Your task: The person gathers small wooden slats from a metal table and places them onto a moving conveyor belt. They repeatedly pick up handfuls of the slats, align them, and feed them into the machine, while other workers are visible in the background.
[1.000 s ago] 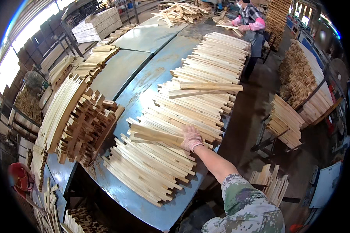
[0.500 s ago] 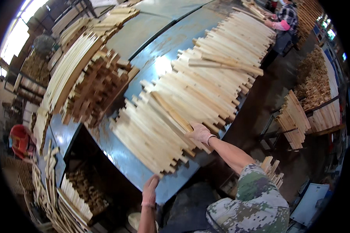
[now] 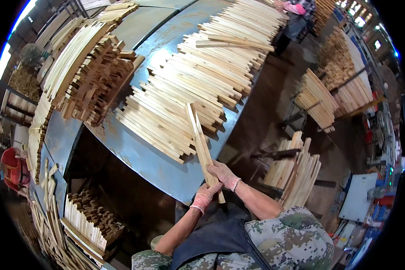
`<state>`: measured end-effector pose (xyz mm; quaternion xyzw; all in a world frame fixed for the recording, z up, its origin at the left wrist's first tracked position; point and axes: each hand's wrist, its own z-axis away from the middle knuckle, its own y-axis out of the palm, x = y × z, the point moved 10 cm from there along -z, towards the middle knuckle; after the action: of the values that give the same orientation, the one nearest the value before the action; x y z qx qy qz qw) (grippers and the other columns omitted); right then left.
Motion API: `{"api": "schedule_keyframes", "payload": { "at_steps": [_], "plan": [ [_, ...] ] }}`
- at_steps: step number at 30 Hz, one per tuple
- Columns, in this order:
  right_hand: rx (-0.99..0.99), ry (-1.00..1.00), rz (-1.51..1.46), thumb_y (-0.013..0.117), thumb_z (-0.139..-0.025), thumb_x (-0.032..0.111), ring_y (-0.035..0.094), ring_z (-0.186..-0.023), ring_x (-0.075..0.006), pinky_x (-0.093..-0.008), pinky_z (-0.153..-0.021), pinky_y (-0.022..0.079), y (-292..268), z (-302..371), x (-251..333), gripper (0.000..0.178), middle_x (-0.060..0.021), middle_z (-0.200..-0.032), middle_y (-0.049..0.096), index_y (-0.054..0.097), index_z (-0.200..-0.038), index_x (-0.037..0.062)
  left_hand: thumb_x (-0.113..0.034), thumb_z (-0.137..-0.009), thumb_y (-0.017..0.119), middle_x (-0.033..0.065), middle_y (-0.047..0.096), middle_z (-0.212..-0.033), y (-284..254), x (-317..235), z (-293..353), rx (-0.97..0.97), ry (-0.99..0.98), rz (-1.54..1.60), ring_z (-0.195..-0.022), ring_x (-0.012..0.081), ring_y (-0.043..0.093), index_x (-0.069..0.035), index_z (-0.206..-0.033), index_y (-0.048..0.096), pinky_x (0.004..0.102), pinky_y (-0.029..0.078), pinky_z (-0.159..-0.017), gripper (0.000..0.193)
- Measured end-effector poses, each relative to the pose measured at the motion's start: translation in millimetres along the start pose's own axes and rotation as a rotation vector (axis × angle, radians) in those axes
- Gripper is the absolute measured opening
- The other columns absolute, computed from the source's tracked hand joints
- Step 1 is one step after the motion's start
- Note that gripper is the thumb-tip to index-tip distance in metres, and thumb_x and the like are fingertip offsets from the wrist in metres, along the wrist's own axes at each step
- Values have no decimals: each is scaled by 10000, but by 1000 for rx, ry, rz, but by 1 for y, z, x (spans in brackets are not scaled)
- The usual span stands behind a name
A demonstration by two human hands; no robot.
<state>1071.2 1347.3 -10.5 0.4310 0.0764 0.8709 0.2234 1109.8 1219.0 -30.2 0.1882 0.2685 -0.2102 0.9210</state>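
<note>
A long, pale wooden strip slants up from my waist, its far end over the near part of a row of strips. I cannot tell whether it is a single piece or two held together. My right hand, in a pinkish knit glove, is closed around its lower part. Just below and to the left, my gloved left hand grips it near the bottom end. Many similar wooden strips lie side by side on the blue metal table, with a few loose strips crosswise on top farther back.
A tall stack of strips stands on the left of the table. Racked wood sits to my right, with larger piles beyond. One person in red is at far left; another works at the table's far end.
My right hand has drawn the strip off the row toward my body. My left hand has left the table edge and taken hold of the strip's lower end. The view has shifted.
</note>
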Motion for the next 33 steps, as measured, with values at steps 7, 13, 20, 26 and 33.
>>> {"api": "schedule_keyframes", "payload": {
  "at_steps": [7,13,20,26,33],
  "plan": [
    [-340,-145,177,811,-908,343,664,-953,-171,-351,-871,556,-17,30,-14,539,-79,-1076,736,702,-1300,-9,-437,-854,894,181,781,-1001,8,32,44,-130,161,-362,-869,249,743,82,-1110,698,409,588,-809,611],
    [-508,-392,-36,786,-916,285,693,-984,-201,-347,-887,570,-88,142,30,518,-112,-1095,747,690,-1323,-22,-291,-983,768,118,760,-1121,81,21,65,298,217,-432,-992,203,720,68,-1298,653,351,575,-909,491],
    [-951,-302,33,798,-874,299,730,-1018,-226,-363,-811,626,-273,333,18,447,-145,-1108,757,731,-1212,13,-297,-1038,737,81,759,-1059,59,34,31,175,91,-222,-941,196,733,-9,-1311,697,336,601,-835,399],
    [-1283,-39,194,770,-863,345,721,-951,-323,-460,-843,560,-400,412,-83,480,-221,-1031,760,714,-1139,-44,-331,-1017,760,49,736,-1044,13,63,1,-63,-24,-303,-872,193,713,-53,-1325,695,348,588,-765,420],
    [-1050,156,342,742,-932,484,633,-1337,-425,-458,-1124,482,-427,340,-114,744,-319,-1447,640,626,-1416,-70,-331,-1043,730,45,745,-965,20,85,1,-56,10,-80,-784,199,693,-83,-1237,705,392,600,-756,316]
  ]
}}
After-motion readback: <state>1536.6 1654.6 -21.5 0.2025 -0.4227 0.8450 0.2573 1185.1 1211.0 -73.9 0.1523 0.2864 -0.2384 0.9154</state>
